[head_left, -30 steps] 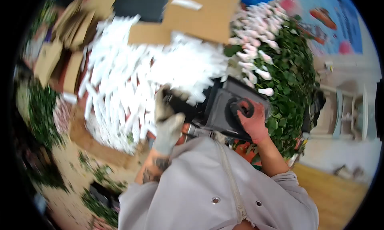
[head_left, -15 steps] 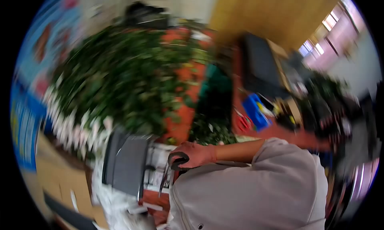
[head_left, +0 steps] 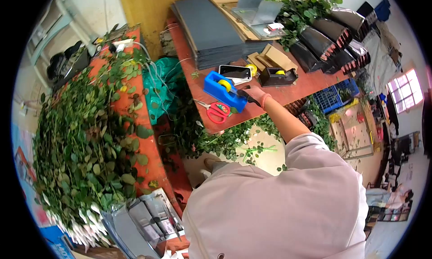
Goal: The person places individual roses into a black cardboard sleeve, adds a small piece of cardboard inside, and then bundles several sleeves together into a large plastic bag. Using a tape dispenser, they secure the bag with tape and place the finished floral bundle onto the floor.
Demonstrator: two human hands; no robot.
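My right hand (head_left: 255, 95), in a glove with dark fingers and a pinkish back, reaches over the red table. Its fingers are bent together at the cutter end of a blue tape dispenser (head_left: 223, 91). Whatever they pinch is too small to make out. A yellow roll of tape (head_left: 224, 85) sits in the dispenser. Red-handled scissors (head_left: 218, 112) lie beside it near the table's edge. Behind it is a phone (head_left: 235, 72) with a dark screen. A black tape dispenser (head_left: 277, 76) stands just past my hand. My left hand is out of view.
Stacked dark sheets (head_left: 207, 31) lie at the back of the red table (head_left: 198, 85). Black-wrapped bundles (head_left: 326, 38) stand to the right. Leafy stems (head_left: 85, 142) cover the left bench. A blue crate (head_left: 336, 95) and fallen leaves are below.
My view has swung right, towards the table with the tape dispenser. My right hand has moved from beside the grey wrapped bundle at the left bench to the blue dispenser.
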